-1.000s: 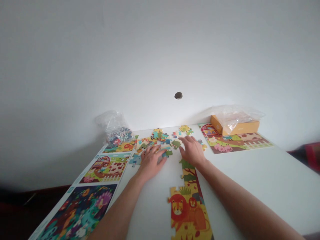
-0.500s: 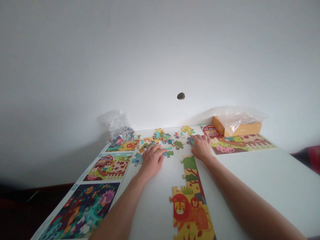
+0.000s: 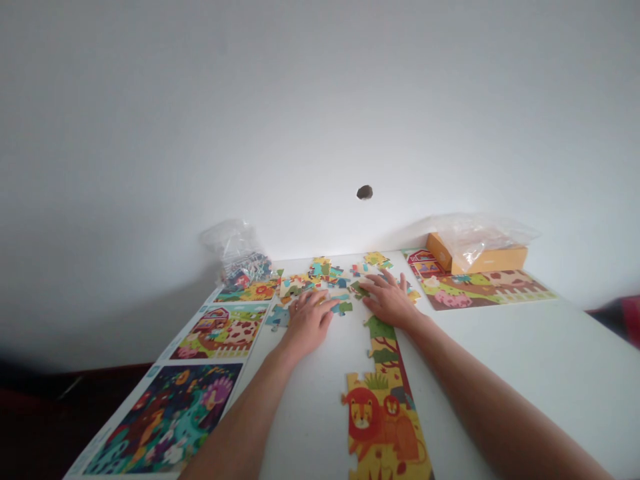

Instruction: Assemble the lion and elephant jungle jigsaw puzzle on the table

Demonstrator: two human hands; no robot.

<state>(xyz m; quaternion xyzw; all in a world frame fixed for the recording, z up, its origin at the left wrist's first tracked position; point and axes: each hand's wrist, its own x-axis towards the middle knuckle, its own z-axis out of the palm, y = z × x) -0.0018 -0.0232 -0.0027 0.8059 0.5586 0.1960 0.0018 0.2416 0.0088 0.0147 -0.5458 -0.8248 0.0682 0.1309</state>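
Observation:
My left hand [image 3: 309, 321] lies with its fingers stretched over loose jigsaw pieces [image 3: 344, 307] at the far part of the table. My right hand [image 3: 390, 300] is spread, its fingertips at a green puzzle piece [image 3: 358, 289]; other pieces show past its fingers. Just below that hand, a joined strip of puzzle [image 3: 386, 420] runs toward me, with a red-maned lion and a smaller lion on yellow ground. More loose pieces [image 3: 320, 267] lie beyond both hands, some overlapping. The surfaces under my palms are hidden.
A printed picture sheet [image 3: 163, 420] runs along the left side, with a clear bag of pieces [image 3: 245, 267] on its far end. At the right, an orange box [image 3: 493, 259] under clear plastic stands on a farm puzzle [image 3: 480, 290]. The wall [image 3: 300, 133] rises behind.
My right hand has shifted left and its fingers have spread. Yellow pieces now show at its right side. The left hand stays in nearly the same place.

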